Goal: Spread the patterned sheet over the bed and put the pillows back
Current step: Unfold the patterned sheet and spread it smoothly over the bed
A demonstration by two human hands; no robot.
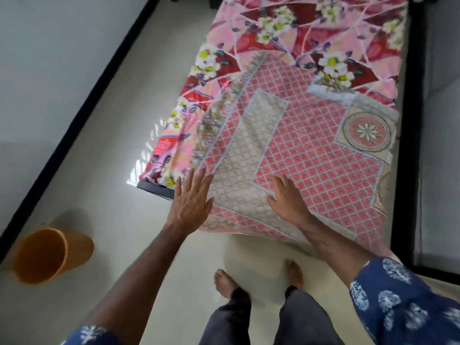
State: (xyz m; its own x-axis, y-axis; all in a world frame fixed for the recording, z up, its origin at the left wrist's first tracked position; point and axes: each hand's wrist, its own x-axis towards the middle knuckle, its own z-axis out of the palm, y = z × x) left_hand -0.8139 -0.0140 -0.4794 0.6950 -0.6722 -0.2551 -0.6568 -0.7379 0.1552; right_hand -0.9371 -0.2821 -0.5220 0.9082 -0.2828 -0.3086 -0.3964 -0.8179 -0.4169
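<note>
Both hands, left hand [191, 200] and right hand [286, 195], are laid flat, fingers straight, on the folded pink lattice-patterned cotton sheet [298, 150], whose unspread length lies ahead up the floral-covered bed [286, 28]

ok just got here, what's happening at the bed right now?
A person stands barefoot at the near end of the bed, both palms flat on the pink lattice sheet. The left hand is near its left edge, the right hand further in. The sheet covers only the near part; the floral cover beneath shows beyond it and along the left side. No pillows are in view. An orange bucket sits on the floor to the left.
</note>
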